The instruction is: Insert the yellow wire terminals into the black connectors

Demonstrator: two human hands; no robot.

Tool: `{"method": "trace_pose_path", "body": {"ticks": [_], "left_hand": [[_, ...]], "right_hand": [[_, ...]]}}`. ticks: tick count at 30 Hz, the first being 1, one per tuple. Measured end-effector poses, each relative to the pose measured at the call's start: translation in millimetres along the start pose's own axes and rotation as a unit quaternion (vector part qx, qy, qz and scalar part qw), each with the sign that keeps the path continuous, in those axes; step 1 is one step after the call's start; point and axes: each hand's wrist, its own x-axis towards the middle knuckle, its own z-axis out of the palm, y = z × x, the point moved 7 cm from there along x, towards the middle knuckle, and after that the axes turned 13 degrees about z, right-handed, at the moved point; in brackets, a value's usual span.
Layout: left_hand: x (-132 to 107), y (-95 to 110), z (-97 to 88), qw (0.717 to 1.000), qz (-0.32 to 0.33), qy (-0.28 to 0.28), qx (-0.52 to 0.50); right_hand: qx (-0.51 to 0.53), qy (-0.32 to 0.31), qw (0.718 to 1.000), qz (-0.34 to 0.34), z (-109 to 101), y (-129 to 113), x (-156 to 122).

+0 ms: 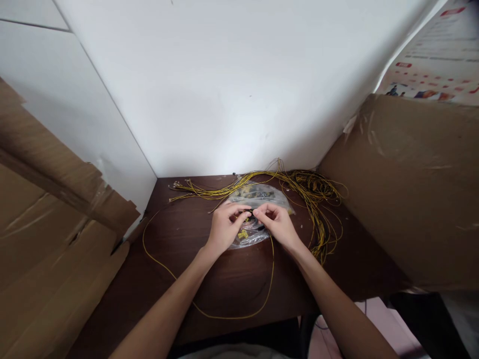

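My left hand (224, 229) is closed in a pinch over the middle of the table, gripping one side of a small black part (252, 212). From the other side, my right hand (279, 224) pinches at the same part. A single yellow wire (272, 271) hangs from beneath my right hand and loops across the table to the left; its end near the fingers is hidden. Under both hands lies a clear plastic bag (252, 242) with small yellow connector-like pieces (243, 234) in it. The part's exact kind is too small to make out.
Behind the bag a long bundle of yellow wires (219, 190) stretches left, and its tangled coil (316, 187) spreads at the right. Cardboard sheets (411, 189) wall the dark wooden table (164, 294) on both sides. A white panel (239, 99) stands at the back.
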Motion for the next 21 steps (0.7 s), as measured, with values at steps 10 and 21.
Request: {"method": "trace_pose_path", "body": {"ticks": [10,21], "left_hand": [[3,-3,-9.1,1.000,-0.002,0.022,-0.012],[1,2,3.2,1.000,0.003,-0.019,0.001]], "right_hand": [[-0.005,0.002,1.000,0.002,-1,-3,-1],[0.007,-0.016,1.000,0.006,2,-2,-1]]}}
